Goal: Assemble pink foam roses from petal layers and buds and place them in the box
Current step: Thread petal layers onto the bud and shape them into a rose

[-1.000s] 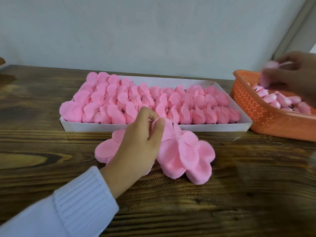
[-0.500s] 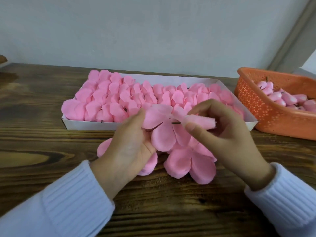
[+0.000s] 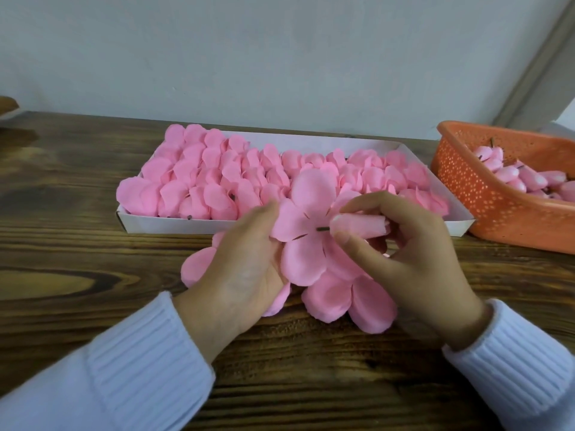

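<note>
My left hand (image 3: 245,262) holds a flat pink petal layer (image 3: 303,213) upright above the table, fingers behind it. My right hand (image 3: 413,253) pinches a rolled pink bud (image 3: 361,227) lying sideways, its short dark stem touching the centre of the petal layer. Under both hands a pile of loose petal layers (image 3: 351,300) lies on the wooden table. Behind them the white box (image 3: 174,223) is packed with several rows of finished pink roses (image 3: 217,178).
An orange perforated basket (image 3: 485,206) with several pink buds (image 3: 529,178) stands at the right, touching the box's corner. A grey wall runs close behind the box. Bare dark wood table (image 3: 77,244) lies to the left and in front.
My right hand came from the orange basket with a bud to the middle. My left hand lifted a petal layer off the pile and turned it upright; the bud's stem now meets its centre.
</note>
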Tool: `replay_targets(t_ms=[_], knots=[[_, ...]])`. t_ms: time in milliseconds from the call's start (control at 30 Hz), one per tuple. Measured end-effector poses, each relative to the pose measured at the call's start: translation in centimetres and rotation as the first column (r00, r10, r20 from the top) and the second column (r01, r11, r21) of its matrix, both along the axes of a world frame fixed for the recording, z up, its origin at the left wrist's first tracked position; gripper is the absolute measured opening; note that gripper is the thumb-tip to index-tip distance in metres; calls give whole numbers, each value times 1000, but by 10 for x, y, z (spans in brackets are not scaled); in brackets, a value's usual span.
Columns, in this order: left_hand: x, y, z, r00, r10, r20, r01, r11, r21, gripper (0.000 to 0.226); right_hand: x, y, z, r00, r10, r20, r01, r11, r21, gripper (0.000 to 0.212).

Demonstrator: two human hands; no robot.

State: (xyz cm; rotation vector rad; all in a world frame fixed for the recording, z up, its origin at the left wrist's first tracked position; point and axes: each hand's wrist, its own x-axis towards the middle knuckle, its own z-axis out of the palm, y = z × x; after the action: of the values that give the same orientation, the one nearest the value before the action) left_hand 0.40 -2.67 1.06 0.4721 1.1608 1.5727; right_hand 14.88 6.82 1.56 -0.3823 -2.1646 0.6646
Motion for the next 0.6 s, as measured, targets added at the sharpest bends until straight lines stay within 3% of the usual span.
replay_targets(t_ms=[100, 233, 400, 600], knots=[[4, -1, 1, 1000, 21, -15, -20, 999, 45, 48, 0, 0, 1, 1000, -17, 15, 16, 999, 38, 22], [7, -3, 3, 994, 46, 101, -56, 994, 97, 47, 1, 0, 0, 998, -54, 41, 50, 995, 81, 19], [12, -2, 3, 996, 68, 53, -73, 992, 104, 50, 0, -1, 0, 995, -67, 79, 55, 988, 142, 18], [11, -1, 2, 997, -63, 37, 55, 981, 189, 52, -1, -3, -3, 990, -75, 116, 59, 990, 131, 27]])
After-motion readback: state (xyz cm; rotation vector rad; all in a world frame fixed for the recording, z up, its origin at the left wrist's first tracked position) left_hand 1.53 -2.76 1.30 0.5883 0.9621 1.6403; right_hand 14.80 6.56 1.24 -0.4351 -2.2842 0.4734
